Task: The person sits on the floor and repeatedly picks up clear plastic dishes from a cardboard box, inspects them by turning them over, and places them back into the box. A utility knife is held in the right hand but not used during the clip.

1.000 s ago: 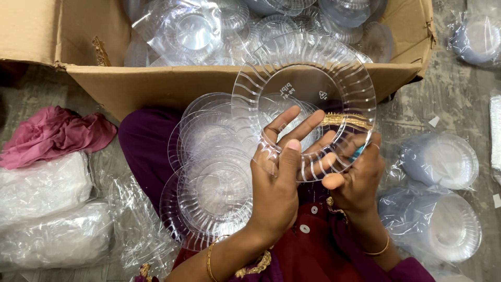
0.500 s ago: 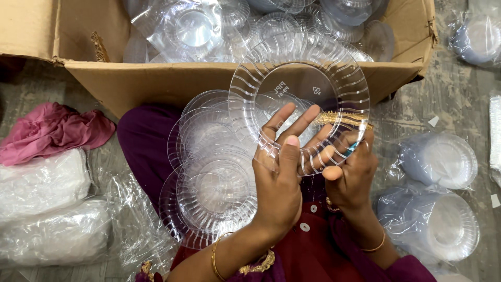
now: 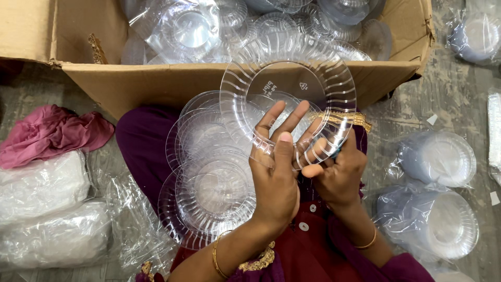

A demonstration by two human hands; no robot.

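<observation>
A clear ribbed plastic plate [image 3: 292, 86] is held up over my lap, in front of the cardboard box. My left hand [image 3: 279, 164] supports its underside with the fingers spread and the thumb on the near rim. My right hand [image 3: 336, 172] pinches the plate's lower right rim; a small blue-green thing shows between its fingers. Several more clear plates [image 3: 211, 183] lie overlapping on my lap to the left of the hands.
An open cardboard box [image 3: 156, 86] full of clear plates lies ahead. Wrapped stacks of plates [image 3: 436, 159] sit on the floor at right. White plastic bundles [image 3: 44, 214] and a pink cloth [image 3: 49, 133] lie at left.
The held plate has shifted slightly left and up. Both hands keep their grip on it.
</observation>
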